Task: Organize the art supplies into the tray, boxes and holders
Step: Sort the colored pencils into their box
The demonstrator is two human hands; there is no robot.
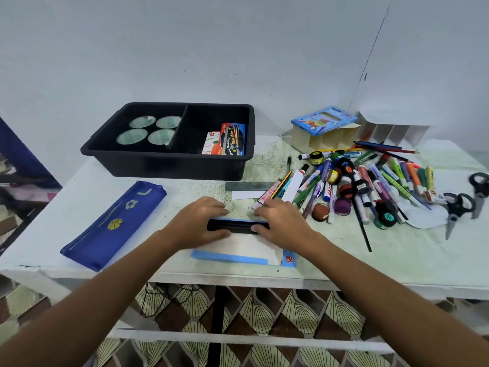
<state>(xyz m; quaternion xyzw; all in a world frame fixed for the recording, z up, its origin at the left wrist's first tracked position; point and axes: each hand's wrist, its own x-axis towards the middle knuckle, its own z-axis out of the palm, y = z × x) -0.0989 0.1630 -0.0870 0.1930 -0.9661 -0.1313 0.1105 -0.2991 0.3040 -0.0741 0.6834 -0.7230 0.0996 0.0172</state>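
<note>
Fingers (211, 207) of the left hand (197, 223) and right hand (281, 225) curl around the ends of a flat blue box (238, 225) lying on the bench (397, 260); closing it squarely should precede transfer to the black tray (164, 165).

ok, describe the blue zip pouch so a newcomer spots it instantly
Start at the black tray at the table's back left. In front of it, toward the near left edge, the blue zip pouch lies flat and diagonal, left of both hands. It alone is soft fabric, printed with a yellow basketball.
</note>
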